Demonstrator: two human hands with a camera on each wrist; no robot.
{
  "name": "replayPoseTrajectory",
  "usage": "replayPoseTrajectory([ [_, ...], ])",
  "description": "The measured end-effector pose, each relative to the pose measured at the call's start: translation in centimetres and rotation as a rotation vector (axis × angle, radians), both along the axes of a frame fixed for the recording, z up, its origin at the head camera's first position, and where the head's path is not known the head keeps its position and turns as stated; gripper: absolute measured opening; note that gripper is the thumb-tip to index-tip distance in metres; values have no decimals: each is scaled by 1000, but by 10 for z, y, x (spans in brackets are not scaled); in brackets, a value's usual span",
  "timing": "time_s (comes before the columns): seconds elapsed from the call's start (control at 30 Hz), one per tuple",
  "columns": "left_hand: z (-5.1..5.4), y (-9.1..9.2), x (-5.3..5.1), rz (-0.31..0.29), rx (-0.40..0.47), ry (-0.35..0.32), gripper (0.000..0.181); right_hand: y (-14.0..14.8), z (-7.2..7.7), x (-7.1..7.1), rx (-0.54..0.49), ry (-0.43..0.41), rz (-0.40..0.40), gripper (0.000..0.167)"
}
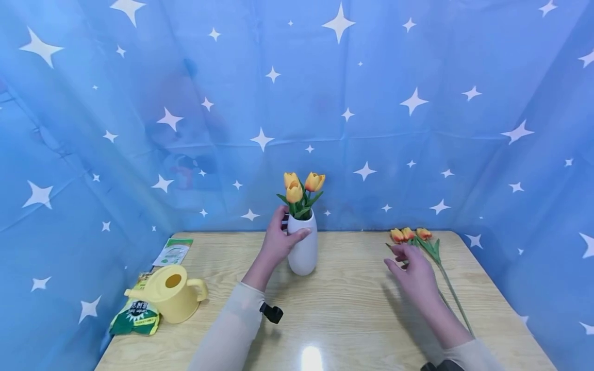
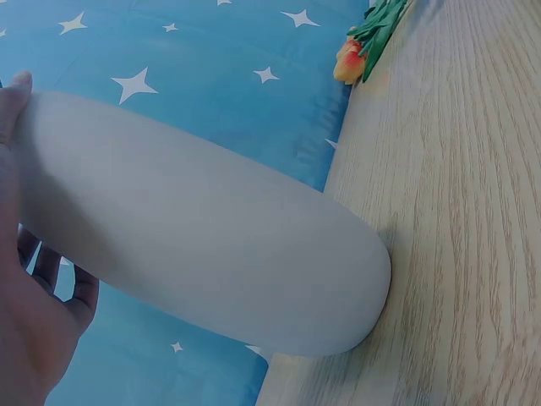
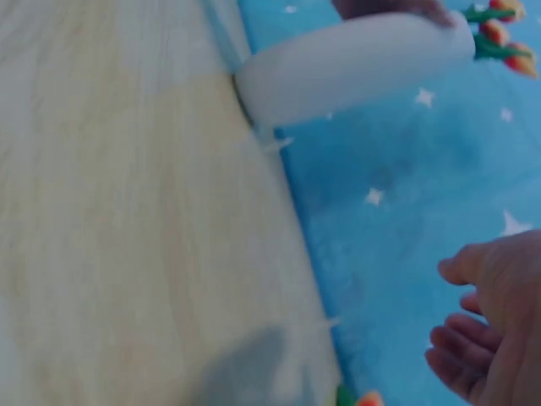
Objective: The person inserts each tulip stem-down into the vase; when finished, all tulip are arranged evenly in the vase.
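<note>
A white vase point(image 1: 303, 250) stands upright at the middle back of the table, with three yellow-orange tulips point(image 1: 294, 192) and green leaves in its mouth. My left hand point(image 1: 280, 241) grips the vase by its upper left side, thumb across the front and fingers behind; the left wrist view shows the smooth body of the vase point(image 2: 211, 228) closely. Over at the right, my right hand point(image 1: 414, 272) hovers above loose tulips point(image 1: 424, 234) lying on the table. Its fingers are loosely bent and nothing is between them in the right wrist view. The hand partly covers the tulip stems.
A yellow watering can point(image 1: 178, 299) is at the left of the wooden table point(image 1: 352, 309). Beside it lie a green and yellow bag point(image 1: 136, 315) and a green and white packet point(image 1: 173, 252). A blue curtain with white stars point(image 1: 297, 103) hangs behind and along both sides.
</note>
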State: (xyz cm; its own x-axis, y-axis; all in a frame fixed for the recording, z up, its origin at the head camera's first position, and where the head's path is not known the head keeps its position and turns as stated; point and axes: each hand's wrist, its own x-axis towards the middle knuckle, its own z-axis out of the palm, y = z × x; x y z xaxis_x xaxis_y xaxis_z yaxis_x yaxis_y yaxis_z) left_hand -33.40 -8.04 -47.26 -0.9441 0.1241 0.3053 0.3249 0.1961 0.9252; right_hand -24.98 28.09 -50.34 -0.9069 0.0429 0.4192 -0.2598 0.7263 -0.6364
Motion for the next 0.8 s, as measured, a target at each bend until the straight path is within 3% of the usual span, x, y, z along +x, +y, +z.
replayPoseTrajectory([
  [0.2, 1, 1, 0, -6, 4, -3, 74, 28, -16, 3, 16, -39, -85, 43],
  [0.53, 1, -1, 4, 12, -7, -11, 76, 46, -34, -4, 31, -214, -159, 51],
  [0.8, 3, 0, 3, 6, -1, -2, 74, 54, -40, -7, 91, -233, -127, 50],
])
